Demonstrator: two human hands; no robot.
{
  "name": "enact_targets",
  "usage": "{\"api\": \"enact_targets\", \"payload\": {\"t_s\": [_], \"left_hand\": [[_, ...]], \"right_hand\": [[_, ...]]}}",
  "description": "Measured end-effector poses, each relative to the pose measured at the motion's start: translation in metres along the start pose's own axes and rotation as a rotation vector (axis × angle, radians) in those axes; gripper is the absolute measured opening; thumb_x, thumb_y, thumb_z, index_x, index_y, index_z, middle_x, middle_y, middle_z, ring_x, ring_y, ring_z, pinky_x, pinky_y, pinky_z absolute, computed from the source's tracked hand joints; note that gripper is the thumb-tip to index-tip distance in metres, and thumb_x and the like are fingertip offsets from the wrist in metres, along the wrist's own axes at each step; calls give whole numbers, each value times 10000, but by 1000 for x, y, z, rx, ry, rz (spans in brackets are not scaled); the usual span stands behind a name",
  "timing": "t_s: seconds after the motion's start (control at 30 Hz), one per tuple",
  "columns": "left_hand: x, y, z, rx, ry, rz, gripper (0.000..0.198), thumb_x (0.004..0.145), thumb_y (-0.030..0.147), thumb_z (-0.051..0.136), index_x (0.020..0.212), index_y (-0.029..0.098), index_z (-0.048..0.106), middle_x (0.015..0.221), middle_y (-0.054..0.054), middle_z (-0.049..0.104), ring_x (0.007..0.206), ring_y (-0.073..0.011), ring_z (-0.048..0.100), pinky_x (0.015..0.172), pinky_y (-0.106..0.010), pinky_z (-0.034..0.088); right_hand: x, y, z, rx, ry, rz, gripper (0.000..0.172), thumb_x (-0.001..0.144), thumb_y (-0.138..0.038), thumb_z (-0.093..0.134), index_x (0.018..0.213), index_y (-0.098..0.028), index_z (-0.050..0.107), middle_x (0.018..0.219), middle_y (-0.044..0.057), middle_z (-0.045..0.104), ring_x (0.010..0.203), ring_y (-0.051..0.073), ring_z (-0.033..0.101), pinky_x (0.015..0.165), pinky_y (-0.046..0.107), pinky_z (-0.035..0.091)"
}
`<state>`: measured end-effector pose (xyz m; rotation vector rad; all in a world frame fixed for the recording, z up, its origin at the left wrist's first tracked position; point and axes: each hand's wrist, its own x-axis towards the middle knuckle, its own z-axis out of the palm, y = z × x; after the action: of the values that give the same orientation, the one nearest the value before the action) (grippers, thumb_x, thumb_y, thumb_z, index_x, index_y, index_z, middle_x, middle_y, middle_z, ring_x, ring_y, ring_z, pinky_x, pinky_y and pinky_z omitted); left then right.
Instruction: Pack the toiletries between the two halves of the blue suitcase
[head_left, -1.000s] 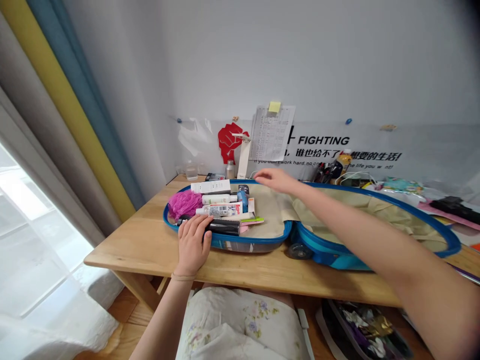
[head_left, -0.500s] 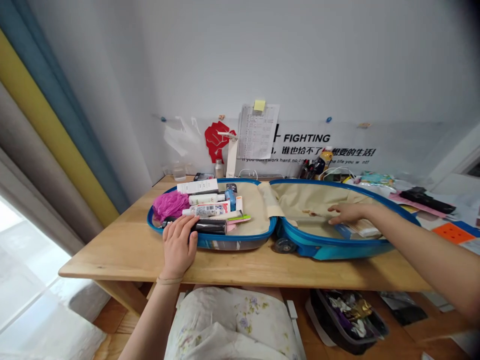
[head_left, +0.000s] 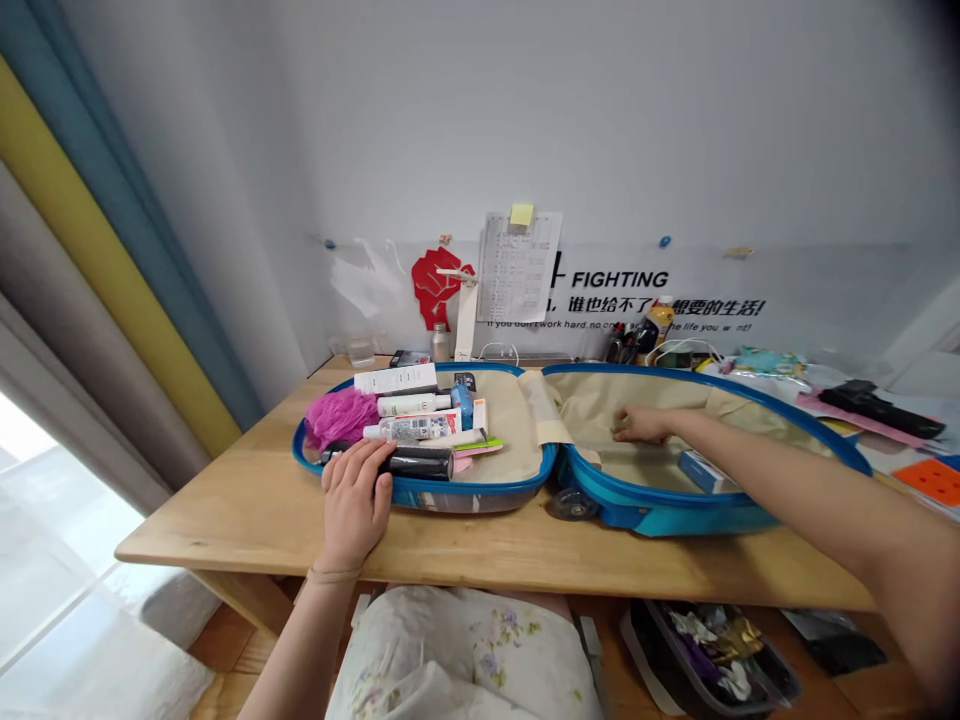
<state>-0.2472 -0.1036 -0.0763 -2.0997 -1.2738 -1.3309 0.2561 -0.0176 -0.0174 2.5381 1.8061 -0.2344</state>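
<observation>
Left hand curled, grip unclear, at the end of black bottle lying lengthwise along open blue suitcase, right hand spread on beige lining.

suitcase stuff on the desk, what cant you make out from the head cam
Head view:
- Black cylinder: left part hidden by the left hand.
- White tube: label print too small to read.
- Blue box near the right hand: lettering too small.
- Pinned sheet: text too small.
</observation>
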Motion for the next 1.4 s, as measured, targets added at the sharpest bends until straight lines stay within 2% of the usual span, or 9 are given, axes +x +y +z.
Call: {"api": "enact_targets", "payload": {"t_s": [0.13, 0.27, 0.43, 0.5, 0.67, 0.83, 0.93, 1.2, 1.4], "left_hand": [[-1, -1, 0, 3, 1, -7, 399, 1010, 338, 348, 1262, 219, 634, 1236, -106, 678, 1192, -260, 572, 1042, -414, 329], [0, -1, 0, 4, 3, 8, 394, 1014, 331, 342, 1241, 199, 636, 1223, -111, 683, 1185, -260, 572, 1032, -414, 335], [-1, -1, 0, -8, -15, -22, 399, 1006, 334, 352, 1270, 214, 626, 1252, -105, 672, 1205, -258, 561, 1055, -417, 323], [-1, 0, 0, -15, -18, -28, 396, 1004, 331, 355, 1271, 219, 627, 1255, -103, 671, 1209, -258, 560, 1057, -419, 322], [0, 2, -1, -30, -4, -29, 391, 1006, 337, 359, 1263, 219, 631, 1242, -102, 677, 1200, -262, 563, 1053, -426, 325], [0, 2, -2, -10, -17, -22, 390, 1015, 327, 352, 1269, 208, 624, 1257, -105, 672, 1219, -261, 556, 1053, -421, 324], [0, 1, -2, 0, -13, 9, 379, 1019, 307, 354, 1262, 189, 620, 1247, -108, 676, 1206, -258, 560, 1043, -412, 327], [-1, 1, -1, -6, -19, -21, 380, 1011, 317, 364, 1259, 214, 633, 1252, -99, 677, 1215, -257, 562, 1052, -412, 324], [-2, 0, -1, -19, -34, -38, 396, 1006, 332, 360, 1274, 222, 630, 1255, -103, 673, 1223, -261, 556, 1061, -419, 325]], "right_hand": [[-2, -6, 9, -84, -212, -116, 359, 943, -389, 587, 1230, -174, 602, 1246, 87, 617, 1069, 194, 622, 912, 414, 549], [-9, -10, 7, -130, -245, -185, 353, 947, -402, 578, 1219, -178, 608, 1238, 82, 621, 1061, 189, 622, 911, 408, 549], [-24, -25, -19, -124, -84, -261, 168, 917, -222, 583, 1021, -135, 682, 1020, 115, 694, 910, 187, 652, 835, 338, 525], [-31, -37, -41, -106, 42, -316, 215, 915, -176, 508, 1009, -134, 697, 1016, 162, 699, 914, 229, 654, 815, 342, 500], [-49, -99, -77, -94, 215, -611, 297, 907, -261, 480, 1125, -204, 673, 1137, 134, 665, 982, 247, 627, 838, 357, 485], [-55, -178, -56, -204, 139, -914, 152, 829, -239, 592, 934, -255, 702, 1074, 39, 676, 845, 171, 623, 687, 255, 414], [-52, -206, -41, -272, 125, -993, 117, 813, -193, 591, 834, -240, 697, 970, 31, 677, 776, 161, 601, 612, 251, 344], [-44, -210, -35, -200, 182, -998, 221, 839, -136, 585, 1019, -213, 686, 1120, 63, 654, 854, 139, 613, 707, 233, 392], [-44, -202, -36, -64, 230, -796, 204, 904, -369, 571, 980, -206, 667, 942, 58, 710, 810, 166, 641, 659, 235, 395]]}}
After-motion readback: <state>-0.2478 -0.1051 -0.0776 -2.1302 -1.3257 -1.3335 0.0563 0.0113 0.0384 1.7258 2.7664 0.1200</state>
